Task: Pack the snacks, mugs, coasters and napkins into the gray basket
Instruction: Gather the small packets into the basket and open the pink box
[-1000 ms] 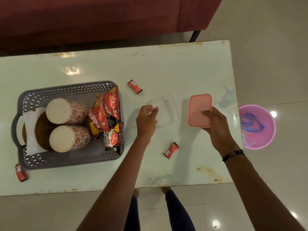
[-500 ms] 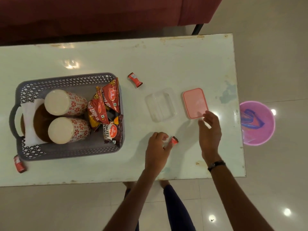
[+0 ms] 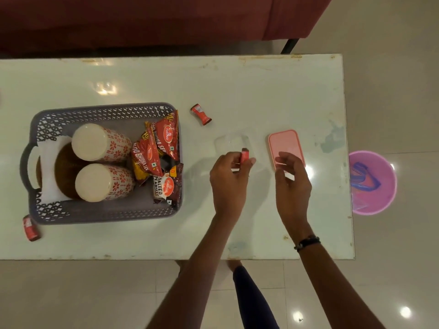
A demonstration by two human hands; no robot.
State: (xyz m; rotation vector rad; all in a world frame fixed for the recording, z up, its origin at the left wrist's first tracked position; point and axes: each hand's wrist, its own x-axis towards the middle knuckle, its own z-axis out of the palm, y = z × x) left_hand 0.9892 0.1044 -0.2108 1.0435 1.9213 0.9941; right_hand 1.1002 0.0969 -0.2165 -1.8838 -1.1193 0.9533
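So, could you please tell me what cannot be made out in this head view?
- Brown item under the mugs: mostly covered by them and the napkin, identity unclear.
- Candy print: too small; left hand covers its lower end.
- Right hand: whether it holds anything is unclear.
- Clear container: edges faint, partly behind the left hand.

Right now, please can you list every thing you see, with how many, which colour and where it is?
gray basket: 1, gray, left part of the table
mugs: 2, white with red flowers, lying in the basket
napkin: white, under a brown round thing at the basket's left end
snack packets: 3 or so, red and dark, right end of the basket
small candies: 3, red; one beyond the clear box, one at the basket's near left corner, one held
clear box: 1, transparent, table middle
lid: 1, pink, right of the box
table: 1, white
bucket: 1, pink, on the floor at right
left hand: pinches a candy
right hand: fingers loosely curled, above the lid's near edge
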